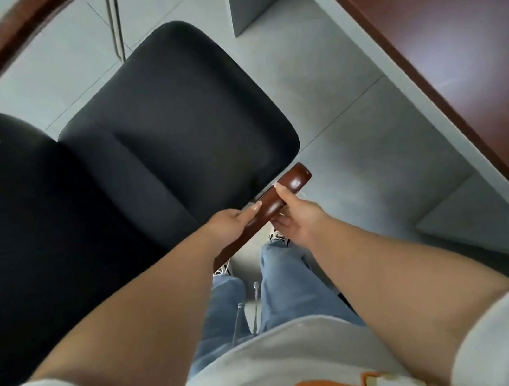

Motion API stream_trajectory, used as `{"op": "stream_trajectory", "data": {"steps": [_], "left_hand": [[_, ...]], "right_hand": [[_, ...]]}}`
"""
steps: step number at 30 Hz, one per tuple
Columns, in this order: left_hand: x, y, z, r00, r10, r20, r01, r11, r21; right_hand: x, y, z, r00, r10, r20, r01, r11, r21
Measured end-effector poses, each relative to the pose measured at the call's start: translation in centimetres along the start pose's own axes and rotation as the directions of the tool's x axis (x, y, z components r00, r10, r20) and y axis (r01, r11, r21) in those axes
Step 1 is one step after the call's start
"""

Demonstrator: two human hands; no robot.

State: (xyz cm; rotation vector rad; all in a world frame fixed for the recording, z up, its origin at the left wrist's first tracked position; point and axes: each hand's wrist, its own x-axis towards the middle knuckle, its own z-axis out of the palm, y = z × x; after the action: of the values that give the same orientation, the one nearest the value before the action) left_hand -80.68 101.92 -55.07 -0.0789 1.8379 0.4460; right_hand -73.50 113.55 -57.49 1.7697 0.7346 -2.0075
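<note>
While both hands hold the glossy brown wooden armrest [293, 184] on the near side of the black padded office chair [173, 112], the step looks like taking grip to shift the chair. The left hand [233, 223] wraps it from the seat side; the right hand [297, 219] clasps it, thumb over, fingers under. Next probably needs an even two-handed pull or swivel, keeping clear of the reddish-brown desk [453, 27] across the grey tiled floor [350, 111].

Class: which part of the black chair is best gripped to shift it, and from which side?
Probably the near wooden armrest, from its outer side, as the left hand and right hand do: it is a narrow, rounded bar that is easy to wrap, unlike the broad padded seat.
</note>
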Motion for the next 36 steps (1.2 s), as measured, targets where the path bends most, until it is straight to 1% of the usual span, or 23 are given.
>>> {"op": "stream_trajectory", "data": {"steps": [2,4,6,9,11,12,14,17,21,22,27,31,36], "left_hand": [[-0.4,-0.3,-0.2,1.0,0.02,-0.011,-0.02,1.0,-0.022],[-0.6,-0.7,-0.2,0.999,0.031,-0.031,-0.033,0.997,-0.073],[-1.2,-1.4,-0.7,0.998,0.022,-0.064,-0.028,0.995,-0.092],[-1.8,-2.8,-2.0,0.997,-0.005,-0.074,-0.004,0.993,-0.118],[-2.5,-3.7,-2.6,0.997,-0.013,-0.073,-0.004,0.973,-0.232],[-3.1,-4.4,-3.0,0.996,0.008,-0.09,-0.034,0.956,-0.292],[-3.8,-4.9,-3.5,0.988,0.035,-0.153,-0.092,0.919,-0.384],[-5.7,-6.0,-4.1,0.969,0.107,-0.221,-0.204,0.85,-0.486],[-9.3,-8.3,-4.5,0.919,0.247,-0.307,-0.38,0.761,-0.526],[-9.9,-8.7,-4.5,0.91,0.262,-0.321,-0.404,0.735,-0.544],[-14.0,-11.0,-4.5,0.877,0.318,-0.362,-0.479,0.652,-0.588],[-17.6,-12.4,-4.4,0.85,0.351,-0.393,-0.526,0.611,-0.592],[-22.2,-15.6,-2.9,0.833,0.34,-0.436,-0.552,0.552,-0.625]], "right_hand": [[0.2,0.4,0.3,0.999,-0.041,-0.034,0.04,0.999,-0.014],[0.3,0.6,0.4,0.996,-0.065,-0.065,0.061,0.996,-0.07],[-0.4,0.9,0.7,0.993,-0.081,-0.08,0.075,0.994,-0.081],[-1.5,1.2,1.4,0.982,-0.137,-0.127,0.125,0.988,-0.092],[-2.5,1.4,1.5,0.961,-0.191,-0.199,0.162,0.975,-0.154],[-3.4,2.0,1.8,0.943,-0.232,-0.239,0.197,0.967,-0.162],[-4.8,2.7,2.0,0.918,-0.288,-0.273,0.26,0.956,-0.136],[-7.7,5.4,3.2,0.897,-0.363,-0.252,0.373,0.928,-0.007],[-11.4,9.4,5.6,0.869,-0.446,-0.213,0.472,0.877,0.093],[-11.9,10.1,5.9,0.866,-0.458,-0.201,0.484,0.869,0.102],[-15.4,13.5,7.2,0.842,-0.518,-0.152,0.535,0.839,0.103],[-18.4,15.2,7.4,0.794,-0.597,-0.119,0.608,0.786,0.114],[-21.4,18.8,6.9,0.762,-0.647,-0.03,0.642,0.748,0.169]]}}
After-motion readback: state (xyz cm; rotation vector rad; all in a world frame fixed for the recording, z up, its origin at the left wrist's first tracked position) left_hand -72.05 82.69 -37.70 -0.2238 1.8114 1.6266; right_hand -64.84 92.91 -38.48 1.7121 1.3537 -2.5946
